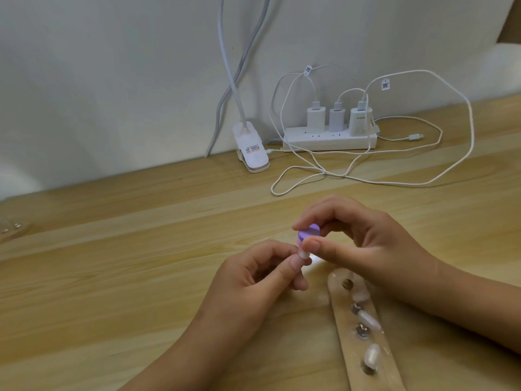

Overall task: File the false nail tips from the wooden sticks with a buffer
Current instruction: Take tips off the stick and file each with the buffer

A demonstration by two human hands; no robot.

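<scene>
Nail tip (388,253): centre frame, pinched in my left grip (253,275), edge raised for filing. Purple buffer (394,232): clamped in my right grip (366,241), resting on that tip. Wooden stick (342,311): lower right on the surface (141,263), spare tips (369,320) near my hands.

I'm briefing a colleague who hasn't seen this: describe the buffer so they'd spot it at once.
On the wooden table, find the two hands meeting. The right hand pinches the buffer, a small block, above the nail tip in the left hand. It is the only purple thing there.
</scene>
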